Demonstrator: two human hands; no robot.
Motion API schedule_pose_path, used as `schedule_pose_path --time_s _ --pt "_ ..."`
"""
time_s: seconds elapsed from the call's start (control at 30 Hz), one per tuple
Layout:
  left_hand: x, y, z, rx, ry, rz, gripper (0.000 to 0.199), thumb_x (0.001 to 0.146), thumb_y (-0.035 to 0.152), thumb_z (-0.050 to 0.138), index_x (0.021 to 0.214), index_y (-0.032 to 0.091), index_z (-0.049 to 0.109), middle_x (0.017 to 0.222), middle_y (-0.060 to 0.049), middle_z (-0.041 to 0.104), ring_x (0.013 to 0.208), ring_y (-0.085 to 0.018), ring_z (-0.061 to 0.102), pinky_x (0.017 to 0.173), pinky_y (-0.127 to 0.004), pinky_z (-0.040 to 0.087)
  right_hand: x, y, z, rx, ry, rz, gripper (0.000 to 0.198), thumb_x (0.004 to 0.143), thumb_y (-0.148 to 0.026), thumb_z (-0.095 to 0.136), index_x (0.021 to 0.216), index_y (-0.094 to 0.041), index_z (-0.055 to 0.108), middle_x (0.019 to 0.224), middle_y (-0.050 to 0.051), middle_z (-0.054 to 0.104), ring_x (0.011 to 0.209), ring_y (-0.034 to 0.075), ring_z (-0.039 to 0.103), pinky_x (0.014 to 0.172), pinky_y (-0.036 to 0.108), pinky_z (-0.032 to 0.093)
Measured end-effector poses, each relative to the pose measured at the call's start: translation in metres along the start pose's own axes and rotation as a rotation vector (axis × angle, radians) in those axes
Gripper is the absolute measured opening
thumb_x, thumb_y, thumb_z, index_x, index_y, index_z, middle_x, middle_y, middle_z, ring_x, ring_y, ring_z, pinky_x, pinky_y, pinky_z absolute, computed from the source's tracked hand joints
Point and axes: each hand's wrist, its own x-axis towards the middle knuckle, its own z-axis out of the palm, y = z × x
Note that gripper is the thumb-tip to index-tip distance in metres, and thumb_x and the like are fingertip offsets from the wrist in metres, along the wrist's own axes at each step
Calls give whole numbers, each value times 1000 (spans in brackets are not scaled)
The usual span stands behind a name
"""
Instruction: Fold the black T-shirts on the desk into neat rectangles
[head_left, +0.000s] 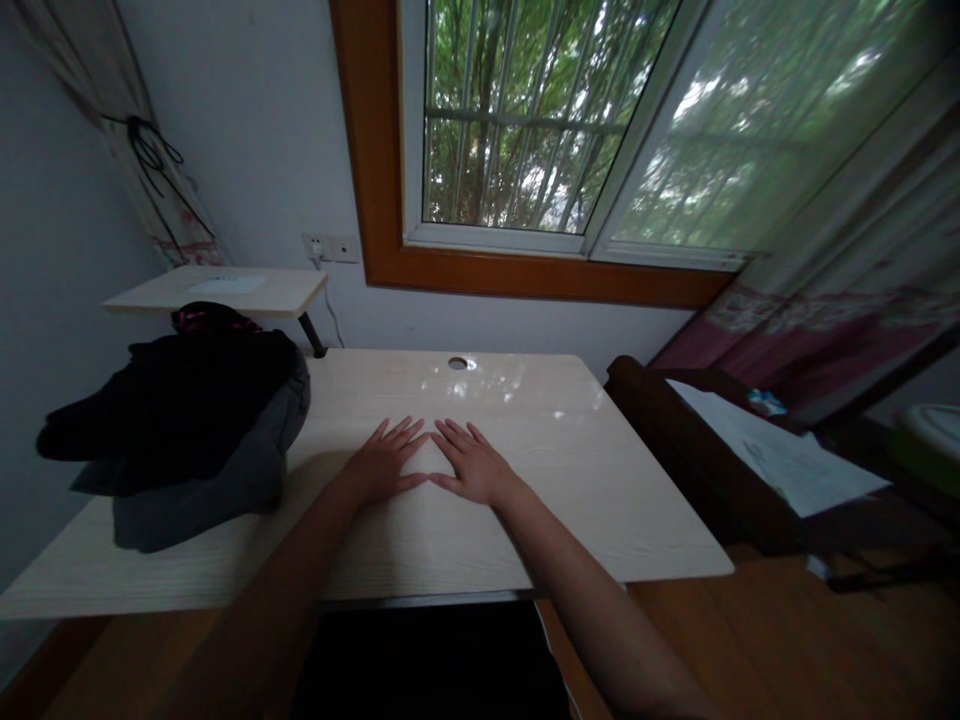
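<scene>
Both palms rest flat on the pale wood-grain desk (585,500), near its middle. My left hand (386,462) has its fingers spread and holds nothing. Beside it, my right hand (472,463) lies with fingers apart, also holding nothing. The thumbs and index fingers meet at their tips, framing a small diamond of desk surface. To the left of my left hand sits a heap of folded clothes, with black clothing (202,400) on top and a dark grey garment (202,510) underneath.
A small raised shelf (277,297) with a paper on it stands behind the clothes. A round cable hole (457,364) is near the desk's back edge. A barred window (525,120) is ahead. Right of the desk, a white sheet (772,450) lies on dark brown furniture (660,440).
</scene>
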Motion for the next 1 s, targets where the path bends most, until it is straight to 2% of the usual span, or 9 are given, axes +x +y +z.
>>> schedule_pose_path --time_s 1.0 --pt "0 1 -1 -2 -10 -6 81 96 74 28 161 25 27 170 -7 21 158 -26 16 127 -51 7 0 1 1 4 -3 -3 82 96 -69 45 160 -19 33 167 14 26 156 29 23 126 55 19"
